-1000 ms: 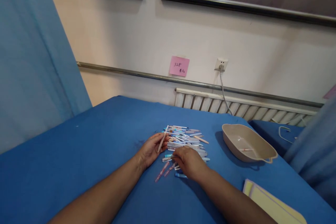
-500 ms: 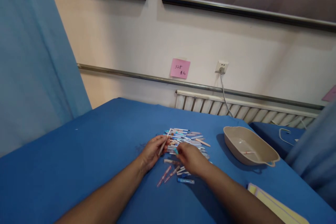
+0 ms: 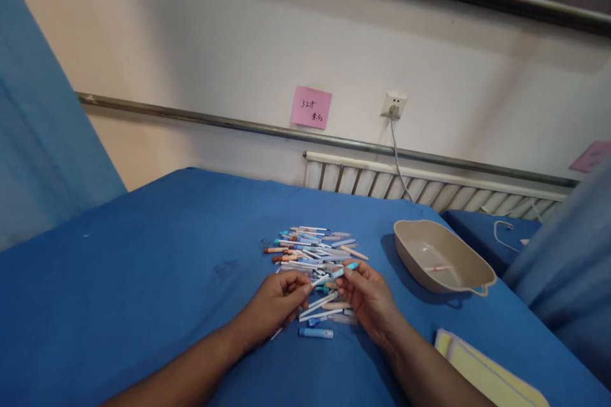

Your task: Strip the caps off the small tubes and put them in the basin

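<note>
My left hand [image 3: 285, 297] pinches a thin white pen [image 3: 321, 280] between thumb and fingers, its tip pointing up and right. Facing it, my right hand [image 3: 370, 302] holds a short turquoise and pale blue pen cap [image 3: 344, 269]. The cap and the pen's tip are close together; I cannot tell if they touch. Under and behind both hands lies a loose pile of pens [image 3: 305, 251], white, blue, grey and peach, some with brown or turquoise ends. A blue tube-like piece [image 3: 316, 333] lies in front of the pile. A thin pale tip [image 3: 276, 334] shows below my left hand.
A beige basin [image 3: 443, 254] with a thin pinkish stick inside stands to the right on the blue-covered table [image 3: 167, 254]. Folded yellow cloth or paper [image 3: 487, 372] lies at the front right. Blue curtains hang at both sides; a radiator [image 3: 363, 179] runs along the wall.
My right hand has lifted from the pile and turned, bringing the turquoise cap up beside the pen in my left hand. The pink-patterned pens in front no longer show. The view has shifted.
</note>
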Demonstrator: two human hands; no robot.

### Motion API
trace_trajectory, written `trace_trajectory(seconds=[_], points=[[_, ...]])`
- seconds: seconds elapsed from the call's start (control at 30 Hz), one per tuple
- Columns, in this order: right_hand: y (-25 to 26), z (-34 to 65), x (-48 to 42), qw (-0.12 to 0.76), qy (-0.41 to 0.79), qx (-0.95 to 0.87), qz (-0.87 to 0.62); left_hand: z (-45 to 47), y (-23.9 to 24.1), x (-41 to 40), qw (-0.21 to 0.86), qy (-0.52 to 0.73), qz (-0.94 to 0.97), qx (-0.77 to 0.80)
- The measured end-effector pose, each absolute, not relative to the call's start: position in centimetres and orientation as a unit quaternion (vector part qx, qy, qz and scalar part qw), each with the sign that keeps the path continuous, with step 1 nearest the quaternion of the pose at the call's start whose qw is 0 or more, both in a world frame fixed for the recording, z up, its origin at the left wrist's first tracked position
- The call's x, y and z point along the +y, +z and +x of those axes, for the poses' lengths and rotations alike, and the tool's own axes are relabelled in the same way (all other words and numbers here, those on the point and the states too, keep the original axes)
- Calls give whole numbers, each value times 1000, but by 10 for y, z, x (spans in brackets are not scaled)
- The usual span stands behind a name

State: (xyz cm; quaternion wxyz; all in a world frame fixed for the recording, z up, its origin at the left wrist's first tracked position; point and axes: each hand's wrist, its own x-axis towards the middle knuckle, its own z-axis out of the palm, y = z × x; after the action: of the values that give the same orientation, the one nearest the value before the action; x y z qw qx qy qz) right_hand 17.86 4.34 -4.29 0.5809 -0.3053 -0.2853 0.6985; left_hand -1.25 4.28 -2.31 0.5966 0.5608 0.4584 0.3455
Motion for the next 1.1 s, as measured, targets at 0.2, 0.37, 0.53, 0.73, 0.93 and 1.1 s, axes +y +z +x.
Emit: trace_trajectory(seconds=[0.2,0.37,0.53,0.73,0.93,1.1], points=[[-45,176,40,577,690,-310,-308,-15,-25,44,584,318,587,461],[-46,176,40,588,680,-303,-314,-14,-21,42,572,308,597,471],[-47,176,39,585,677,-315,-316,-14,-19,39,565,314,605,466],[-49,170,37,552,662,-385,-330,-16,-16,38,543,290,640,460],[-46,157,39,535,640,-425,-352,-16,-12,43,512,268,678,454],[-43,153,42,526,615,-441,-389,-17,-12,47,488,247,707,448]])
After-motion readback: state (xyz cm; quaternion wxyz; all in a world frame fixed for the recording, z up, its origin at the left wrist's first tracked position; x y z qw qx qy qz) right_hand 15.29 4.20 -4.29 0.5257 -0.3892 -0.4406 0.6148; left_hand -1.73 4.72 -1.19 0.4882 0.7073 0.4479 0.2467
